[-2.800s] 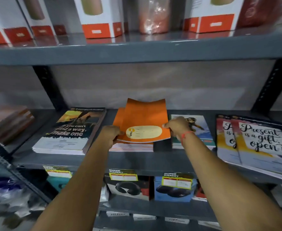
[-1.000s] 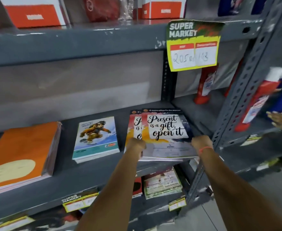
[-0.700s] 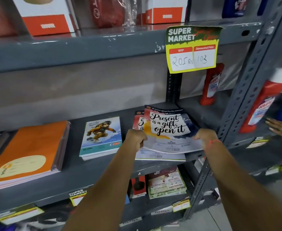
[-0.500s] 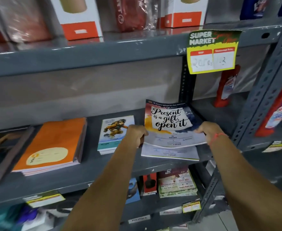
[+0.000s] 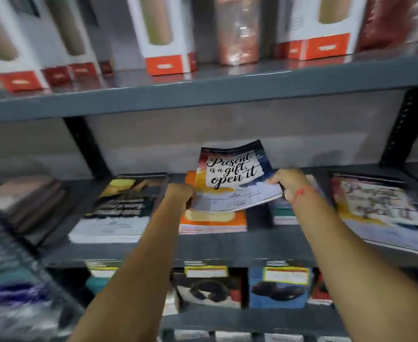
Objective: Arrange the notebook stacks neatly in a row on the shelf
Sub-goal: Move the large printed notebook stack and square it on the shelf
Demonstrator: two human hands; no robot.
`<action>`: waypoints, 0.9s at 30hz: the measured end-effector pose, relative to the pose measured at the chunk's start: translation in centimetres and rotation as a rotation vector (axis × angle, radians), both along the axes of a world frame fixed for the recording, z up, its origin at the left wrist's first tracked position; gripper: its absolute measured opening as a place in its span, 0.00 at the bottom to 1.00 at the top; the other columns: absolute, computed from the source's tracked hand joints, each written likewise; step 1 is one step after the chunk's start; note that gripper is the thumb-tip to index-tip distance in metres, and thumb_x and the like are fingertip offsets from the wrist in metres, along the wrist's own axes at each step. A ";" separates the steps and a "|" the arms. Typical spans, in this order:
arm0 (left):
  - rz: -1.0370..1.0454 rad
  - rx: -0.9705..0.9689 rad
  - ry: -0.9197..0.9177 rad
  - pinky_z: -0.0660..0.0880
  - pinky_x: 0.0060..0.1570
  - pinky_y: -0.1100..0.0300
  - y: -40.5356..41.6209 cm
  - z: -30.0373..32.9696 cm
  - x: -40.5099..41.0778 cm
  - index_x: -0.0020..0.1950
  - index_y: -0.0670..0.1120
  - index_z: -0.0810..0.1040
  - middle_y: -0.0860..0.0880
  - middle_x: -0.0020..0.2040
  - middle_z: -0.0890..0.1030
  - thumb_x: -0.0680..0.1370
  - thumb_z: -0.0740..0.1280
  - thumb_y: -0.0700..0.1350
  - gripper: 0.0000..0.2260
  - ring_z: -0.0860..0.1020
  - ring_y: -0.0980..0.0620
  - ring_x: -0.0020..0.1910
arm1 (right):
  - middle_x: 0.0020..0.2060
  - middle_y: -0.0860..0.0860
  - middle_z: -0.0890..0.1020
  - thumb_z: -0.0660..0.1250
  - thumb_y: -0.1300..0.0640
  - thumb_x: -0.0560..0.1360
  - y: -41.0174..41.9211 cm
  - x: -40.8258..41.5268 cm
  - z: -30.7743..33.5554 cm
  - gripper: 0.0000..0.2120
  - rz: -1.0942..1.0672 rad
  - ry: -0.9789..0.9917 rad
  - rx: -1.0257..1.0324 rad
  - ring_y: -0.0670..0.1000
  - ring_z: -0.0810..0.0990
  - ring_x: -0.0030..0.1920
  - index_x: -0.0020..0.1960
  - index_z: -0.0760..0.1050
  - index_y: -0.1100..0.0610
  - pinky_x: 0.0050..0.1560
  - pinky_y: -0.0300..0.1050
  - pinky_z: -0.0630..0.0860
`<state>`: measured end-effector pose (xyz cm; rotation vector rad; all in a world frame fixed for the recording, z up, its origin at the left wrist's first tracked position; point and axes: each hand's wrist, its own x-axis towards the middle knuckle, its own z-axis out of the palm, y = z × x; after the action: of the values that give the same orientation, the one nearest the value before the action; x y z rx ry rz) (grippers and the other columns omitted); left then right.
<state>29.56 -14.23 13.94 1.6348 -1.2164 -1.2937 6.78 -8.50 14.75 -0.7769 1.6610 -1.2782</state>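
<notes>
Both hands hold a "Present is a gift, open it" notebook (image 5: pixel 232 176) in the air, tilted, above the orange notebook stack (image 5: pixel 212 222) on the grey shelf (image 5: pixel 203 245). My left hand (image 5: pixel 179 197) grips its lower left corner and my right hand (image 5: pixel 289 185) grips its right edge. A dark-covered stack (image 5: pixel 122 206) lies left of the orange one. A stack with a teal edge (image 5: pixel 283 213) sits mostly hidden behind my right forearm. More "Present" notebooks (image 5: pixel 380 208) lie at the far right.
A brownish stack (image 5: pixel 27 201) sits at the far left of the shelf. White and orange boxes (image 5: pixel 168 38) line the shelf above. Boxed goods with yellow price tags (image 5: pixel 205 271) fill the shelf below. Black uprights (image 5: pixel 85 146) frame the bay.
I lifted a "Present" notebook off the right-hand stack and carried it left; it now hovers over the orange stack. The view swung left with it.
</notes>
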 end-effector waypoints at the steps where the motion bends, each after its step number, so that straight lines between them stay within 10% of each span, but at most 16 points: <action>1: 0.029 -0.015 -0.002 0.69 0.22 0.65 -1.0 -0.1 2.7 0.43 0.35 0.74 0.43 0.28 0.76 0.73 0.61 0.28 0.05 0.74 0.49 0.22 | 0.30 0.49 0.75 0.66 0.69 0.68 -1.0 2.8 0.1 0.13 0.006 -0.021 -0.016 0.48 0.78 0.32 0.32 0.69 0.55 0.42 0.42 0.72; 4: 0.088 -0.033 -0.030 0.74 0.39 0.57 -3.7 -0.5 11.1 0.51 0.36 0.78 0.45 0.39 0.77 0.73 0.61 0.30 0.10 0.75 0.47 0.35 | 0.34 0.54 0.76 0.64 0.72 0.67 -4.8 10.4 -2.2 0.09 0.038 -0.084 -0.049 0.59 0.76 0.39 0.33 0.73 0.60 0.50 0.49 0.73; 11: 0.282 0.021 -0.175 0.63 0.29 0.57 -5.7 -0.9 24.3 0.31 0.37 0.67 0.43 0.29 0.66 0.73 0.61 0.26 0.13 0.65 0.48 0.28 | 0.43 0.57 0.74 0.66 0.70 0.71 -8.9 24.7 -2.4 0.06 0.156 -0.012 0.055 0.52 0.71 0.46 0.47 0.75 0.63 0.38 0.43 0.70; 14: 0.271 0.083 -0.267 0.68 0.34 0.54 -6.5 -1.8 27.2 0.43 0.35 0.70 0.42 0.29 0.67 0.73 0.64 0.28 0.05 0.69 0.47 0.31 | 0.49 0.59 0.78 0.68 0.69 0.70 -10.4 27.8 -4.0 0.15 0.132 0.028 0.142 0.53 0.74 0.48 0.56 0.75 0.70 0.46 0.45 0.70; 20: 0.136 0.075 -0.489 0.64 0.30 0.57 -8.2 -4.9 29.0 0.28 0.41 0.62 0.44 0.27 0.65 0.75 0.61 0.33 0.16 0.66 0.47 0.27 | 0.57 0.62 0.80 0.70 0.66 0.69 -10.4 29.5 -7.0 0.18 0.131 0.237 0.263 0.60 0.79 0.57 0.57 0.76 0.70 0.56 0.48 0.75; 27: -0.074 0.026 -0.882 0.74 0.56 0.50 -8.0 -3.5 28.1 0.58 0.30 0.76 0.33 0.59 0.79 0.78 0.59 0.38 0.15 0.78 0.37 0.59 | 0.45 0.59 0.81 0.68 0.58 0.72 -9.3 29.1 -7.8 0.12 0.332 0.475 0.286 0.57 0.81 0.44 0.51 0.76 0.65 0.51 0.53 0.81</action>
<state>57.64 -22.26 10.44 2.2931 -1.7610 -0.5970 35.88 -17.84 6.93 -1.1806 1.9267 -0.6338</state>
